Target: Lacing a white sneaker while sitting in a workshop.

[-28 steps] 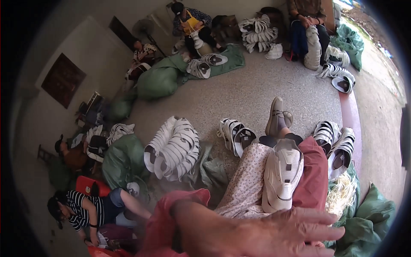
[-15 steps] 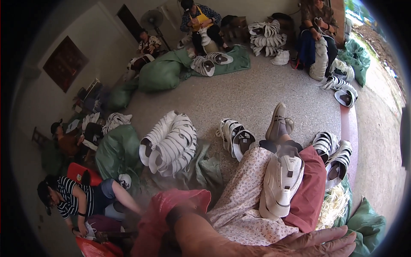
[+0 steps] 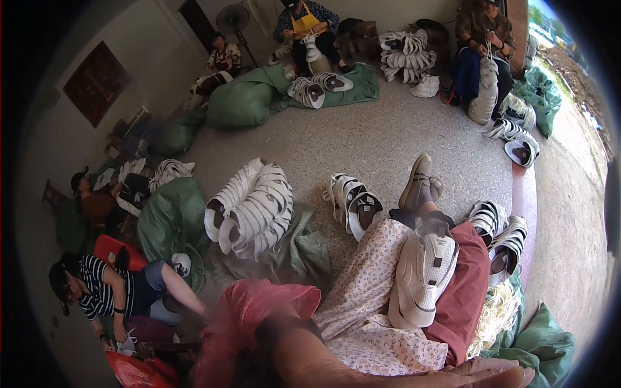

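The left hand point(image 3: 479, 377) extends straight-fingered, gripping nothing visible; the right hand is out of sight. Seemingly between steps; next calls for grasping the shoe point(image 3: 424, 278) on the lap point(image 3: 363, 288).

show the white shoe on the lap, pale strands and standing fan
White shoe point(image 3: 425, 279): head view, middle of its upper
Pale strands point(image 3: 497, 315): head view, bundle's middle
Standing fan point(image 3: 232, 20): head view, round cage

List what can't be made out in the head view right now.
All in the head view:
- left hand: lower edge cuts it off; any grip is unclear.
- right hand: not visible, out of frame or covered.
- white shoe on the lap: its underside is hidden by its own upper.
- big green sack: its cloth hides the contents.
- yellow-aproned co-worker: finger detail too small.
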`<state>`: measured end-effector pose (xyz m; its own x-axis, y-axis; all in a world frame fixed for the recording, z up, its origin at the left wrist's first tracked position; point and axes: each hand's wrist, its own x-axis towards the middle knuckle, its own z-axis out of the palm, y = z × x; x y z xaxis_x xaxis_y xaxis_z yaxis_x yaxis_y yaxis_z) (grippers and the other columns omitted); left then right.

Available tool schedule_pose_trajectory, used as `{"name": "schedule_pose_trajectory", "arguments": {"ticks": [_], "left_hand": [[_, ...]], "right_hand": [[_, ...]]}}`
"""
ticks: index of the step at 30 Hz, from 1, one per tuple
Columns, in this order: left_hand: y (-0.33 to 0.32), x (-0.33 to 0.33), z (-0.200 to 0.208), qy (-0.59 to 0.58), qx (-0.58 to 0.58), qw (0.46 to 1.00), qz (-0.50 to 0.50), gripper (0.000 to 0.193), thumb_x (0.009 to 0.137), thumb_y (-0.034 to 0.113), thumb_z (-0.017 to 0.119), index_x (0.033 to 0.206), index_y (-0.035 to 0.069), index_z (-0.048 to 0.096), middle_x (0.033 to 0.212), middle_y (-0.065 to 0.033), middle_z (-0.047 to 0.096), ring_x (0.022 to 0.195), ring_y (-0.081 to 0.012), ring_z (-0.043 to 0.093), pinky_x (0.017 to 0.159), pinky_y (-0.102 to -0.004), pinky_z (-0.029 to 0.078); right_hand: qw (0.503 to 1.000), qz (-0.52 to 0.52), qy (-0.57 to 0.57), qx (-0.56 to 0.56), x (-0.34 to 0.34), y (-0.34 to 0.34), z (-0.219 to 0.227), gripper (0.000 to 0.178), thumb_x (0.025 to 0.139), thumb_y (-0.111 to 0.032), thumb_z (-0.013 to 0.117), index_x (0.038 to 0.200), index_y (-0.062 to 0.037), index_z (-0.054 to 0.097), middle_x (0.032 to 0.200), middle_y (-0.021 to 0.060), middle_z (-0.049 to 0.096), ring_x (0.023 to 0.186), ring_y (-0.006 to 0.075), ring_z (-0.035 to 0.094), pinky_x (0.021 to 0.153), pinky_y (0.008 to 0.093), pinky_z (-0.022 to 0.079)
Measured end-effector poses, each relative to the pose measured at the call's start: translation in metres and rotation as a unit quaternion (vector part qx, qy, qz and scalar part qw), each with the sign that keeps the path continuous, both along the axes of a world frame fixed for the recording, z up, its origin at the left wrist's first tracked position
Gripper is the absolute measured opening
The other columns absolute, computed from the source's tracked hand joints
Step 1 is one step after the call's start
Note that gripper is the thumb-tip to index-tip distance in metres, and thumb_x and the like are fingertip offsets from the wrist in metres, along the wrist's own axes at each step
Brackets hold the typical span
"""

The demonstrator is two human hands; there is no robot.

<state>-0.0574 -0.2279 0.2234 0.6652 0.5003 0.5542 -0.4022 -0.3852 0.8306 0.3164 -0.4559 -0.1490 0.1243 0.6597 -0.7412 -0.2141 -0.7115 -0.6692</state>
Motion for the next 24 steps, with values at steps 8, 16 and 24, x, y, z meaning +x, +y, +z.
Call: {"name": "schedule_pose_trajectory", "arguments": {"ticks": [8, 16, 24], "left_hand": [[0.016, 0.013, -0.009, 0.017, -0.384, 0.862, -0.332, 0.076, 0.097, 0.046, 0.057, 0.149, -0.005, 0.035, 0.15, -0.0281, 0.04, 0.145, -0.0214, 0.034, 0.12, -0.03, 0.026], [0.033, 0.069, -0.036, 0.089, -0.047, 0.995, -0.017, 0.063, 0.099, 0.023, 0.057, 0.145, -0.013, 0.034, 0.141, -0.0328, 0.046, 0.135, -0.0404, 0.044, 0.116, -0.0474, 0.031], [0.152, 0.085, -0.133, 0.144, -0.144, 0.969, 0.137, 0.037, 0.106, 0.026, 0.051, 0.13, -0.001, 0.055, 0.063, 0.0016, 0.057, 0.052, -0.0042, 0.05, 0.049, -0.0221, 0.043]], "right_hand": [[1.0, 0.007, 0.016, 0.016, 0.002, 0.006, -0.017, 0.016, 0.087, -0.013, 0.065, 0.097, -0.0046, 0.056, 0.077, 0.0062, 0.06, 0.064, 0.0193, 0.062, 0.057, 0.0341, 0.051], [0.999, 0.011, 0.039, 0.024, -0.002, 0.005, -0.034, 0.02, 0.089, -0.015, 0.065, 0.102, -0.0029, 0.058, 0.08, 0.0071, 0.063, 0.067, 0.0202, 0.064, 0.06, 0.0346, 0.052], [0.994, -0.007, 0.08, 0.073, -0.019, 0.025, -0.062, 0.024, 0.091, -0.017, 0.066, 0.108, -0.0012, 0.059, 0.083, 0.008, 0.066, 0.07, 0.021, 0.066, 0.063, 0.0351, 0.054]]}}
